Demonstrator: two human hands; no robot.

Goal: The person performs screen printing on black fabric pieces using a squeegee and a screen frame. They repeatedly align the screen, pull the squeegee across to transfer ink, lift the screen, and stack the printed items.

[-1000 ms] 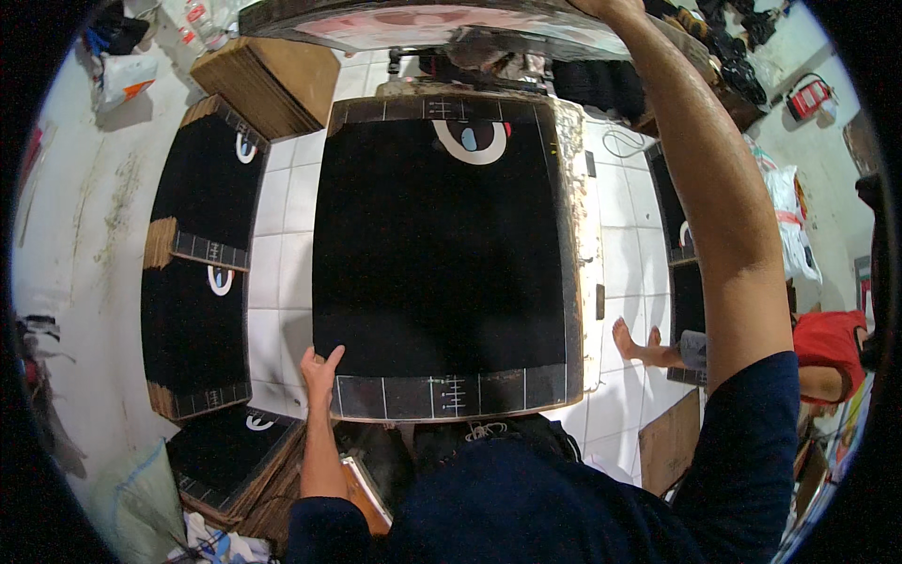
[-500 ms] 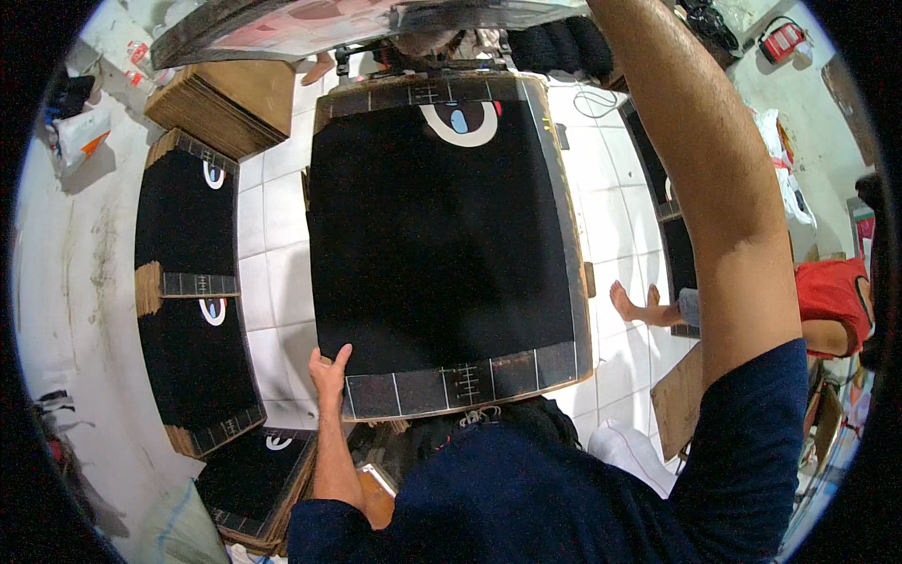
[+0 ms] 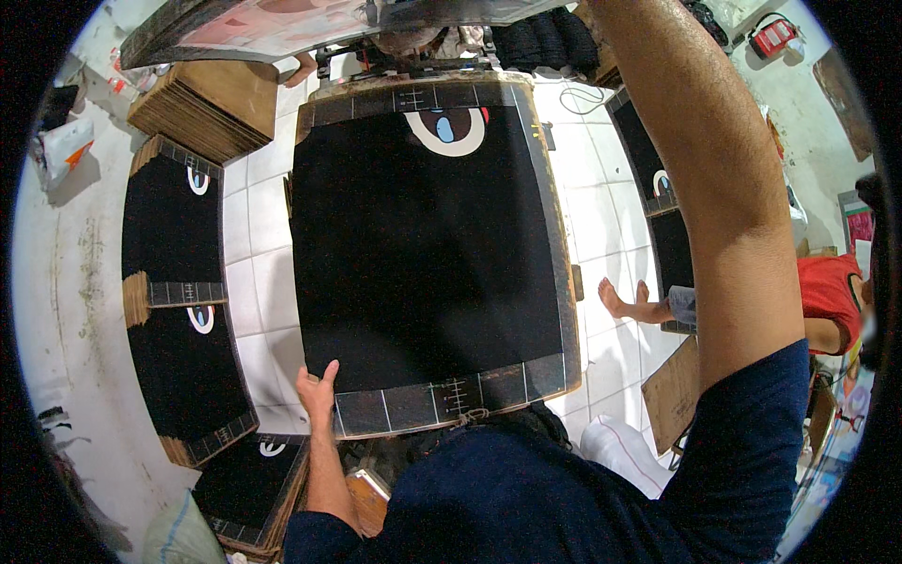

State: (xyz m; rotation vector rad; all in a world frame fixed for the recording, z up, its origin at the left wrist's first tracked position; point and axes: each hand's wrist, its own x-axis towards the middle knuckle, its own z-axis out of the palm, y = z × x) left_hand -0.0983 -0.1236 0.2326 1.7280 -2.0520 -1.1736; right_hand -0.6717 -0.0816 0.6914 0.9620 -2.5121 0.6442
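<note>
A wide board (image 3: 385, 414) with ruled grid marks along its near and far ends lies flat in front of me. Black fabric (image 3: 423, 254) covers its middle, with a printed cartoon eye (image 3: 445, 130) in white, blue and red at the far end. My left hand (image 3: 318, 387) is closed on the board's near left corner, thumb on top by the fabric's edge; its other fingers are partly hidden. My right arm reaches up to the far right and the hand is out of the picture. Above the far end, a framed screen (image 3: 301, 28) with pinkish mesh is raised at a tilt.
At left, fabric-covered boards (image 3: 178, 376) with the same eye print rest on stacks, near a pile of brown boards (image 3: 207, 103). A seated person in a red top (image 3: 827, 296) stretches bare feet onto the white tiles at right. A white sack (image 3: 620, 456) lies near me.
The whole view has shifted slightly, so the board sits a little further left and lower. My left hand keeps its place on the corner, and the screen stays raised.
</note>
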